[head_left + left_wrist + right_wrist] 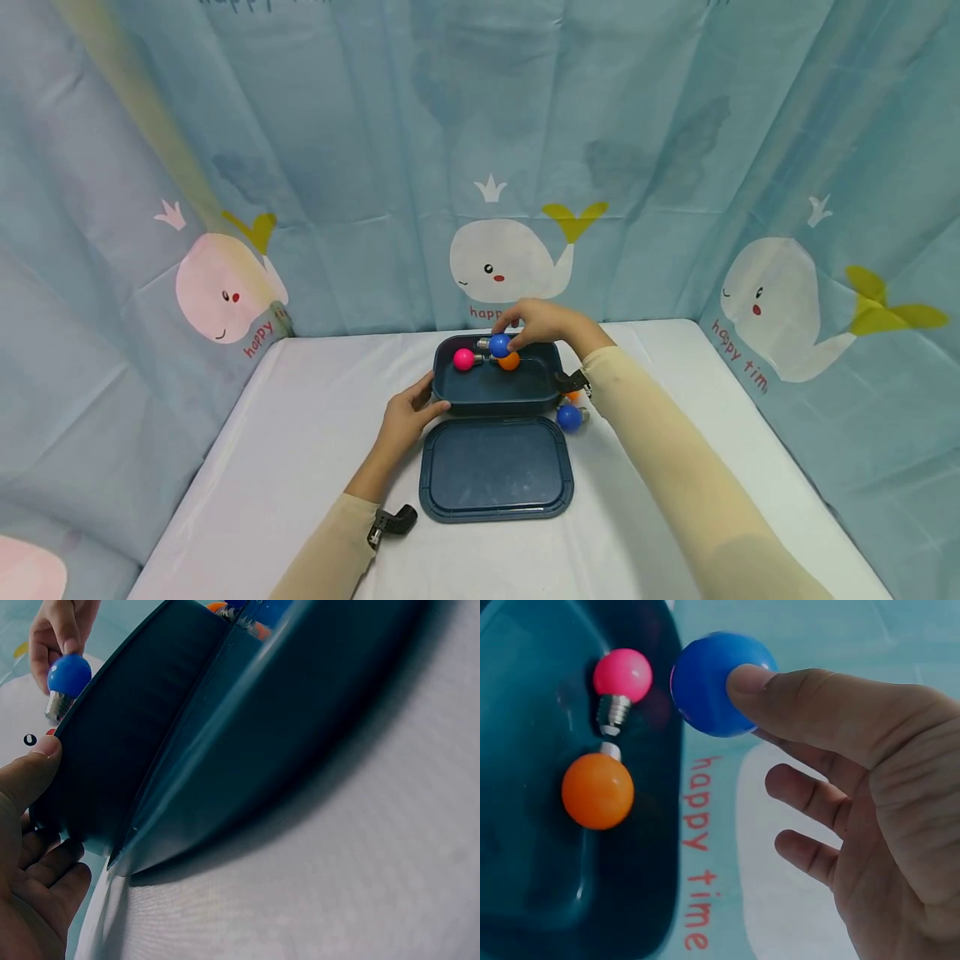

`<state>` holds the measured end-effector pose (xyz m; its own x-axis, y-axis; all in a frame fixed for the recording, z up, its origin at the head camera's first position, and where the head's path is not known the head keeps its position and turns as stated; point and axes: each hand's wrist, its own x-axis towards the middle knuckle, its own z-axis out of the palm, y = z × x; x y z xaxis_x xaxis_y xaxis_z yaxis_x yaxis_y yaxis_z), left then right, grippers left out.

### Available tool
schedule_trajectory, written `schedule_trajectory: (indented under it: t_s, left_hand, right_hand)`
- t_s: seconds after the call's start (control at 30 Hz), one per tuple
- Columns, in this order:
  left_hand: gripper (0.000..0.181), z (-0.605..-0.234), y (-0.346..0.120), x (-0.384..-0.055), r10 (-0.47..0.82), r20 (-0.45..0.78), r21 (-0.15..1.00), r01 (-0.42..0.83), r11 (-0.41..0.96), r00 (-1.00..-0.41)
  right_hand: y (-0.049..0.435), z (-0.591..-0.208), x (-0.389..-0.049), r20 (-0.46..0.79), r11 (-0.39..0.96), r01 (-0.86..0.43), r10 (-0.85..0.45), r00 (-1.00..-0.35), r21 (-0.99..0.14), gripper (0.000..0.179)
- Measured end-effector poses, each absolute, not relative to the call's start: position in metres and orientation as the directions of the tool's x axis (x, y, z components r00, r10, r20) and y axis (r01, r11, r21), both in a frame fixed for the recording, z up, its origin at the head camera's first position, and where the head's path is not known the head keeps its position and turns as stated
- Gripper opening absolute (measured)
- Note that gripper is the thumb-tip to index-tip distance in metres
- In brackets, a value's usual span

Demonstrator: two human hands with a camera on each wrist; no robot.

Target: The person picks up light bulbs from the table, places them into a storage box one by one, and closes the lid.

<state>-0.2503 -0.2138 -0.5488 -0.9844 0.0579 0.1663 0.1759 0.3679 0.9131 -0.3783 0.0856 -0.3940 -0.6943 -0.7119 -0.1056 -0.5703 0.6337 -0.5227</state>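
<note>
My right hand [551,323] pinches a blue light bulb [498,346] between thumb and fingers, above the far side of a dark blue box [472,393]. In the right wrist view the thumb presses the blue globe [705,690], and the other fingers curl loosely. Inside the box lie a pink bulb [622,675] and an orange bulb [598,791], their metal bases almost meeting. My left hand [405,417] grips the box's near left corner. The left wrist view shows its thumb [34,769] against the wall and fingers around the corner.
A dark blue lid [495,467] lies flat on the white cloth just in front of the box. Right of the box sit another blue bulb [569,418] and an orange one [573,397], partly hidden by the right wrist camera. A whale-print curtain [360,208] hangs behind.
</note>
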Motion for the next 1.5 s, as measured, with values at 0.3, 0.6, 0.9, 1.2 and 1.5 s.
schedule_trajectory:
  t_s: [0.3,0.6,0.9,1.2,1.5]
  left_hand:
    - [0.074,-0.549,-0.214,-0.252,0.061,0.158,0.916,0.169,0.363,-0.986]
    - [0.072,-0.550,-0.214,-0.252,0.075,0.176,0.920,0.191,0.341,-0.982]
    - [0.075,-0.548,-0.215,-0.252,0.076,0.181,0.914,0.197,0.356,-0.980]
    - [0.072,-0.550,-0.214,-0.251,0.089,0.191,0.911,0.210,0.356,-0.978]
    - [0.071,-0.549,-0.214,-0.252,0.081,0.185,0.913,0.202,0.353,-0.979]
  right_hand:
    - [0.065,-0.411,-0.384,-0.175,0.644,-0.553,-0.720,-0.671,-0.528,0.033]
    - [0.051,-0.432,-0.391,-0.196,0.635,-0.540,-0.728,-0.657,-0.552,0.036]
    - [0.039,-0.444,-0.394,-0.196,0.651,-0.572,-0.728,-0.657,-0.499,0.035]
    - [0.028,-0.456,-0.395,-0.205,0.680,-0.641,-0.726,-0.656,-0.357,0.038]
    - [0.024,-0.461,-0.394,-0.187,0.695,-0.680,-0.718,-0.670,-0.233,0.038]
